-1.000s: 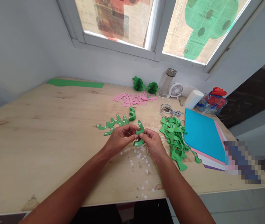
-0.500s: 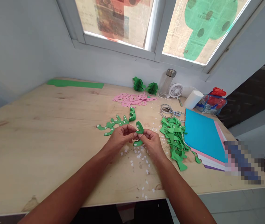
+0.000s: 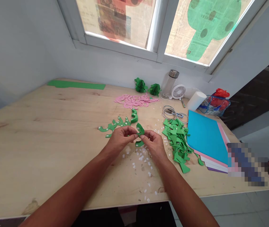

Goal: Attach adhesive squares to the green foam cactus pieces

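Observation:
A curved green paper piece (image 3: 139, 143) is pinched between both hands above the table. My left hand (image 3: 124, 136) grips its left side with thumb and fingers closed. On the right side, my right hand (image 3: 152, 141) holds the same piece, thumb close to the other thumb. Several green curved pieces with small white squares (image 3: 112, 126) lie just beyond my left hand. A small stack of similar green pieces (image 3: 134, 115) sits behind the hands. Tiny white paper bits (image 3: 149, 173) are scattered on the wood below.
Green scraps (image 3: 178, 142) are heaped right of my hands, beside blue sheets (image 3: 206, 137). Scissors (image 3: 172, 113), pink cutouts (image 3: 134, 101), two green paper ornaments (image 3: 140, 85), a bottle (image 3: 170, 82) and a small fan (image 3: 178, 91) stand or lie farther back.
The held green piece has turned and tilted slightly between my fingers, its upper end shifting left. My left hand has moved a little left, covering more of the nearby green pieces.

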`<state>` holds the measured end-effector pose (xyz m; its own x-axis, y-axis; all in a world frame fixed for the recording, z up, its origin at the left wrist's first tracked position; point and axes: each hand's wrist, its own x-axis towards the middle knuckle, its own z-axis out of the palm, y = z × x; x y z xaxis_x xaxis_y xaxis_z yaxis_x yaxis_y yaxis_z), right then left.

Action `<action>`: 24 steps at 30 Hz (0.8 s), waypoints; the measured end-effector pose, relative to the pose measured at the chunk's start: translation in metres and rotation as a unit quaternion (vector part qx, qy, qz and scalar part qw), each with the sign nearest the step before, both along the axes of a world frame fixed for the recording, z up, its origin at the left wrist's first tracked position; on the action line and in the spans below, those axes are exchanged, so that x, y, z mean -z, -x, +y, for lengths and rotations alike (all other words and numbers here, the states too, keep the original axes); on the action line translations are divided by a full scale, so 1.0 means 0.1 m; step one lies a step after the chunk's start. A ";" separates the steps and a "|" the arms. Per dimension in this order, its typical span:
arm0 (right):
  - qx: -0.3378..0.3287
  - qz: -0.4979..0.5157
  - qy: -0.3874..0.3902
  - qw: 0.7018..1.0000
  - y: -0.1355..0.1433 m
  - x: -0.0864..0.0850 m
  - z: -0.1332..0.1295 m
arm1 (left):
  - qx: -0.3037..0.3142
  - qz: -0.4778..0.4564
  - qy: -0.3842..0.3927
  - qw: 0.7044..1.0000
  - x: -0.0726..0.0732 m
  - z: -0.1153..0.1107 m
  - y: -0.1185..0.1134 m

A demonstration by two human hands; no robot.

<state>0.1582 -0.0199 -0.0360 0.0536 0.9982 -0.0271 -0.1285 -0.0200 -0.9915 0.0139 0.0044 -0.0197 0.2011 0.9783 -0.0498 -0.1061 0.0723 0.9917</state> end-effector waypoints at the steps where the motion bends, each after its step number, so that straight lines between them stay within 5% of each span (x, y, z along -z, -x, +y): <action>1: 0.003 -0.013 -0.002 1.000 -0.01 0.00 0.00 | 0.003 -0.002 0.002 1.000 -0.01 0.00 0.00; 24: -0.005 0.048 0.002 0.999 -0.04 -0.04 0.00 | 0.046 0.000 0.017 0.999 -0.07 -0.04 0.01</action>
